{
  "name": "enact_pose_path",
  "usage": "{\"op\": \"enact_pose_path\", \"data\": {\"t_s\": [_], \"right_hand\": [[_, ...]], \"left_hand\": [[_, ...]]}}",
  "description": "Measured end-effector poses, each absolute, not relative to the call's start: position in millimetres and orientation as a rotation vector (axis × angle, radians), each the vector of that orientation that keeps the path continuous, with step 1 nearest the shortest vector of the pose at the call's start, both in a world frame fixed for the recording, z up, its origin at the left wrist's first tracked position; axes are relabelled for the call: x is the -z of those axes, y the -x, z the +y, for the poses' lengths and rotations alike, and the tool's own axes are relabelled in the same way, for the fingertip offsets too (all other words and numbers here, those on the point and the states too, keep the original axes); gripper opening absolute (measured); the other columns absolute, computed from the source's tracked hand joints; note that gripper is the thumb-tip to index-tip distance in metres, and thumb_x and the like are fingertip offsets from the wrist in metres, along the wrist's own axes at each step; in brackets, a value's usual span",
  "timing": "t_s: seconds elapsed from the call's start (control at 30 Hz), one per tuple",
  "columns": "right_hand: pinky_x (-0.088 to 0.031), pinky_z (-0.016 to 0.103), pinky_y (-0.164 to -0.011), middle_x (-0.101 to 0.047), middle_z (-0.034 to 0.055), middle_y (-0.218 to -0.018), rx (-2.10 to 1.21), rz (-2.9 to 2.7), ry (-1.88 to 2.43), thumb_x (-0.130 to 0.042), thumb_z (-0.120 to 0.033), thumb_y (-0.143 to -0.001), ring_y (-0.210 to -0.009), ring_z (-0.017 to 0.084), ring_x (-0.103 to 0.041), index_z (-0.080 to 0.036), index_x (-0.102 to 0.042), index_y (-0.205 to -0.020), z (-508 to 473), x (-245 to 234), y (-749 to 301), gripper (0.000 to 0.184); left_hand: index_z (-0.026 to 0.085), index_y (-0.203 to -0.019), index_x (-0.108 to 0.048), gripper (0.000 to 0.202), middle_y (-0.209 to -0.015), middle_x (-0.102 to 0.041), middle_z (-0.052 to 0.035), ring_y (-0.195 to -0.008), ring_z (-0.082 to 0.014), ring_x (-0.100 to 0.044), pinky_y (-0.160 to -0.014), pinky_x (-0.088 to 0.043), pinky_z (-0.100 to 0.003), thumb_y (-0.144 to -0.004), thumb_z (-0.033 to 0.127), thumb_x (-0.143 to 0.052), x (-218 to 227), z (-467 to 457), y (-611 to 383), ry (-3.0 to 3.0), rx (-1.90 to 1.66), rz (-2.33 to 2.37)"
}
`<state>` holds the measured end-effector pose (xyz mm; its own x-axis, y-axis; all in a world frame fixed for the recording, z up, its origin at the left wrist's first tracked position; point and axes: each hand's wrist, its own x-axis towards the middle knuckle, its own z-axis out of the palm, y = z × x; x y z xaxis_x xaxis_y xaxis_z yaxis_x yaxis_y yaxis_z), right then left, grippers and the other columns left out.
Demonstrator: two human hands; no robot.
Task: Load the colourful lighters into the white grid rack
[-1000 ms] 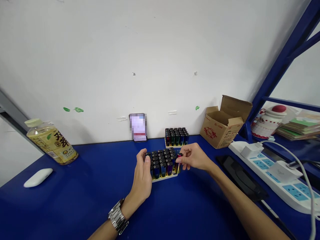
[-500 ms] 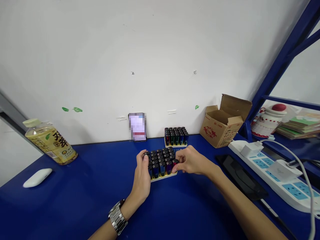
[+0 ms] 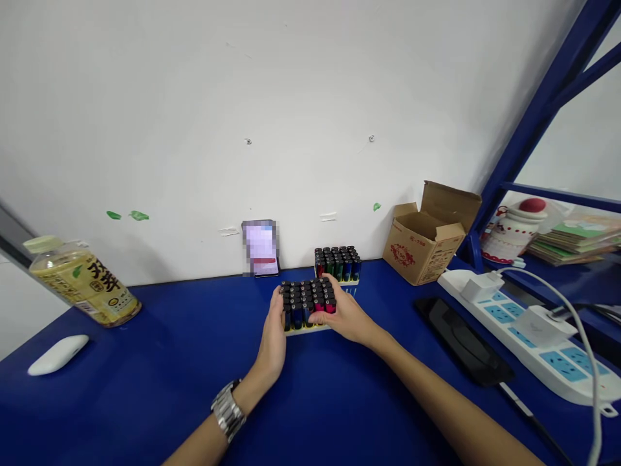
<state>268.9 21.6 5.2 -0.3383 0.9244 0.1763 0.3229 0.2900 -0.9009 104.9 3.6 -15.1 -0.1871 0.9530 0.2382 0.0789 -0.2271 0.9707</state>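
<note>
On the blue desktop [image 3: 145, 401], your yellow tray of upright lighters [image 3: 305, 301] sits just in front of a second tray of lighters [image 3: 337, 264], almost touching it; your left hand [image 3: 274, 340], with a steel wristwatch [image 3: 228, 411], is clamped around the first tray's left end; your right hand [image 3: 342, 317] is clamped on its right end, fingers [image 3: 326, 291] over the black lighter tops; both hands grip the same block, closed in from either side. A blurred-out upright device [image 3: 259, 249] stands behind, to the left; an open cardboard carton [image 3: 422, 236] sits to the right; further right lie a white power strip [image 3: 524, 330] and a flat black device [image 3: 460, 340]; leftward, a plastic drink bottle [image 3: 82, 285] lies on its side, near a white mouse [image 3: 58, 355].
</note>
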Motion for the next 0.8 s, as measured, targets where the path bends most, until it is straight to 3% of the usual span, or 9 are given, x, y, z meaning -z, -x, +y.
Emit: {"op": "enact_pose_path", "data": {"t_s": [0.1,0.23,0.33,0.47,0.67,0.8], "right_hand": [[-0.045,0.041,-0.094,-0.060,0.0130,-0.118,-0.942,-1.749,1.159,-0.073,-0.045,-0.073,-0.109,0.027,-0.058,-0.016,-0.033,-0.136,31.1,0.3,-270.8,0.080],[-0.041,0.043,-0.100,-0.056,0.0141,-0.127,-0.800,-1.767,1.122,-0.076,-0.048,-0.069,-0.119,0.030,-0.052,-0.017,-0.039,-0.131,36.8,6.1,-278.3,0.078],[-0.041,0.042,-0.100,-0.055,0.0146,-0.128,-0.820,-1.745,1.113,-0.077,-0.048,-0.068,-0.120,0.029,-0.051,-0.018,-0.038,-0.131,36.3,8.7,-281.2,0.080],[-0.041,0.042,-0.101,-0.056,0.0134,-0.128,-0.850,-1.745,1.059,-0.075,-0.045,-0.070,-0.118,0.027,-0.053,-0.018,-0.039,-0.130,34.0,9.2,-280.4,0.074],[-0.042,0.043,-0.100,-0.057,0.0123,-0.127,-0.854,-1.741,1.084,-0.074,-0.044,-0.072,-0.116,0.027,-0.055,-0.019,-0.040,-0.130,31.8,7.1,-279.2,0.071],[-0.043,0.042,-0.099,-0.057,0.0119,-0.126,-0.867,-1.741,1.070,-0.073,-0.042,-0.073,-0.115,0.026,-0.055,-0.019,-0.040,-0.129,31.4,6.6,-279.4,0.068]], "left_hand": [[0.018,-0.128,-0.050,0.054,-0.135,-0.056,-0.0096,-0.124,-0.0213,-0.052,-0.101,-0.044,-0.037,-0.092,0.053,-0.029,11.6,24.4,-97.2,-1.228,-1.402,1.086],[0.019,-0.110,-0.055,0.036,-0.115,-0.063,-0.0091,-0.109,-0.0220,-0.058,-0.092,-0.047,-0.038,-0.088,0.044,-0.039,8.8,23.3,-83.5,-1.306,-1.523,1.340],[0.020,-0.094,-0.053,0.021,-0.095,-0.060,-0.0050,-0.091,-0.0214,-0.058,-0.080,-0.048,-0.037,-0.081,0.036,-0.050,7.6,11.2,-76.3,-1.604,-1.498,1.584],[0.021,-0.082,-0.051,0.017,-0.085,-0.055,-0.0033,-0.082,-0.0205,-0.054,-0.075,-0.047,-0.037,-0.083,0.038,-0.051,2.7,2.4,-78.8,-2.026,-1.269,1.630],[0.022,-0.095,-0.038,0.015,-0.089,-0.061,-0.0034,-0.076,-0.0170,-0.063,-0.069,-0.049,-0.032,-0.089,0.034,-0.043,-8.1,3.6,-80.8,-1.737,-1.581,1.601],[0.021,-0.088,-0.049,0.014,-0.083,-0.062,-0.0010,-0.071,-0.0162,-0.061,-0.067,-0.048,-0.029,-0.081,0.033,-0.053,-11.7,5.1,-78.7,-1.884,-1.337,1.685]]}}
